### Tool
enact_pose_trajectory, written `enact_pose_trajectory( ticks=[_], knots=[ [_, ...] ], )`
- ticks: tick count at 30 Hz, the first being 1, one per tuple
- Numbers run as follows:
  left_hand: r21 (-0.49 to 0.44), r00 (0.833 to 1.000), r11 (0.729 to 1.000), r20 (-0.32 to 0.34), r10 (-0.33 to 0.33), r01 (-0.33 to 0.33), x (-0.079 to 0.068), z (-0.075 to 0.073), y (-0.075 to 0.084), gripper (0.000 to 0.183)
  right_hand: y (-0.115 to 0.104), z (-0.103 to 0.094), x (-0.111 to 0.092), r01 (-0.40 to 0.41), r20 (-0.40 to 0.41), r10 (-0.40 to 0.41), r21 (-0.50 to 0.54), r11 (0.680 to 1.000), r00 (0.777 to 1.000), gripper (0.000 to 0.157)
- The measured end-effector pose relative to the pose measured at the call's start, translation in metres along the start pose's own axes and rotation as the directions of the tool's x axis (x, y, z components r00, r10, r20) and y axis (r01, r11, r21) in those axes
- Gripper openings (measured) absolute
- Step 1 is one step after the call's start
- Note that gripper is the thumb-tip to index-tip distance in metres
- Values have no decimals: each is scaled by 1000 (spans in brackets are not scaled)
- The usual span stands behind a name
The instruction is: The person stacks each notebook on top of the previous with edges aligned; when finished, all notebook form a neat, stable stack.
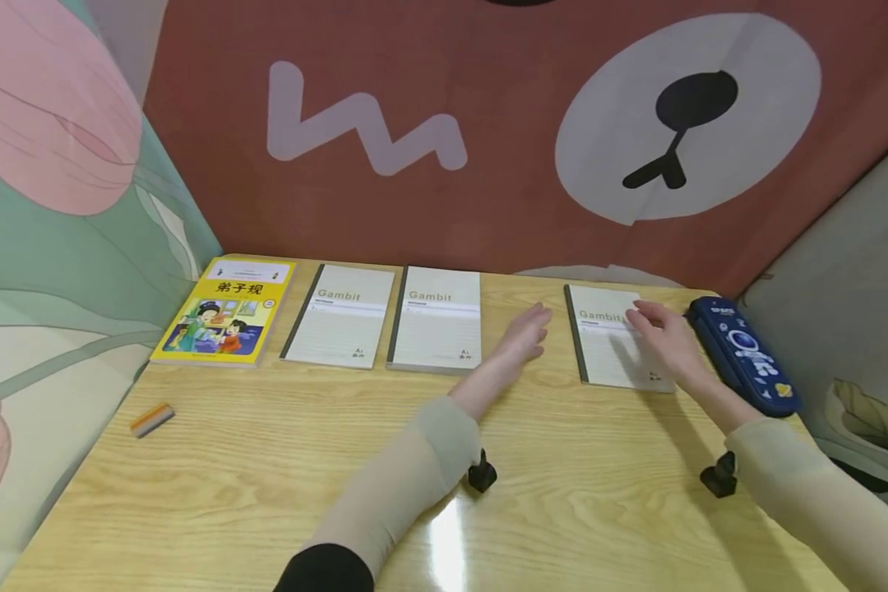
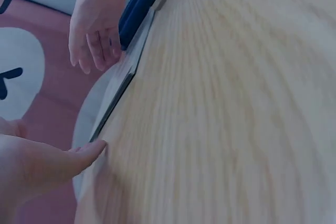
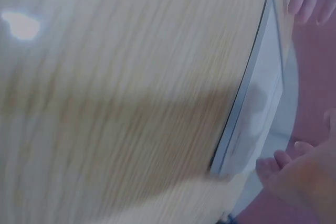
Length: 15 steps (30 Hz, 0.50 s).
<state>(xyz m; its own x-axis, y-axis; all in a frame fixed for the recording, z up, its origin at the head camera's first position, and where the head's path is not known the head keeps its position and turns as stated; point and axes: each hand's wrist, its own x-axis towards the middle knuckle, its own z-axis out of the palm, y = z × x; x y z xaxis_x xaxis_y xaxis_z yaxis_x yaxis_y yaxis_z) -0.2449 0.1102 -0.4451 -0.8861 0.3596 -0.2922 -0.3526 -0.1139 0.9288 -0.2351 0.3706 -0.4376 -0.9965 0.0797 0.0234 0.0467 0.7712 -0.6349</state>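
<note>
A white Gambit notebook (image 1: 599, 353) with a dark spine lies flat toward the right of the table. My right hand (image 1: 666, 337) is over its right side, fingers loosely bent and holding nothing; its shadow falls on the cover. In the right wrist view the fingertips show just above the notebook (image 3: 257, 93). My left hand (image 1: 516, 341) reaches between this notebook and another Gambit notebook (image 1: 440, 329), its fingers fairly straight and nothing in them. The left wrist view shows the left thumb (image 2: 86, 156) near the right-hand notebook's spine edge.
A third Gambit notebook (image 1: 344, 325) and a yellow picture-covered book (image 1: 229, 316) continue the row leftward. A dark blue space-themed pencil case (image 1: 743, 353) lies at the right edge. A small orange-and-grey block (image 1: 151, 420) sits front left. A printed bear wall (image 1: 414, 214) closes the back.
</note>
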Motion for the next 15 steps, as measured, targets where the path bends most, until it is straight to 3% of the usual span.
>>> enact_pose_trajectory(
  ticks=[7, 11, 15],
  knots=[
    [-49, 1000, 999, -29, -5, 4, 13, 24, -10, 60, 21, -20, -4, -161, 49, 161, 10, 987, 986, 82],
    [-69, 999, 998, -40, 3, -6, 18, 34, -13, 59, 23, -24, -2, -231, 96, 222, 100, 968, 970, 86],
    [-95, 999, 995, -30, 14, -16, 21, 43, -13, 58, 16, -24, 1, -314, 131, 293, 196, 929, 947, 86]
  ],
)
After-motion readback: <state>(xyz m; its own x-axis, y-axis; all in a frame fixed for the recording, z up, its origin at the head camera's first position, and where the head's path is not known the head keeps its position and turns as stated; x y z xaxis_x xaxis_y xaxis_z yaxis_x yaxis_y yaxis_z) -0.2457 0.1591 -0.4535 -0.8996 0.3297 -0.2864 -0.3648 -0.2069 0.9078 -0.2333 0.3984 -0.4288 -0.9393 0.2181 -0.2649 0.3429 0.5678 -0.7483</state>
